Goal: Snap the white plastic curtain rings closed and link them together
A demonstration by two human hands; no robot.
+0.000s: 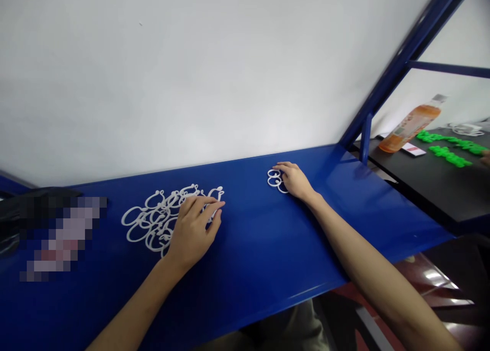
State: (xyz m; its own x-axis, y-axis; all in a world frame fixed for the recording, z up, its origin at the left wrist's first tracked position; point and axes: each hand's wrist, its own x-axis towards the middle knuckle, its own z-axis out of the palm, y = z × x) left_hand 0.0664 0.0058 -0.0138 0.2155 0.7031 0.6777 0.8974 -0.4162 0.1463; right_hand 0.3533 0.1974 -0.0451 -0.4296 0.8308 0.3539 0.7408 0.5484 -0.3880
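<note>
A loose pile of white open rings with small knobs at their ends (147, 218) lies on the left part of the blue table (252, 269). Over the pile's right side is my left hand (197, 226), fingers apart, hiding some of the rings beneath it. Farther right, a small group of white rings (274, 181) lies close together on the table. My right hand (294, 180) rests at the right edge of that group and partly covers one ring. Its fingers are bent downward, and whether they grip a ring is hidden.
A blurred pale item (65, 239) and black plastic (38, 200) lie at the left. Blue metal posts (365, 139) rise at the right. Beyond them, a dark table (432, 187) bears an orange drink bottle (411, 126), green pieces (451, 156) and another person's hand (486, 158).
</note>
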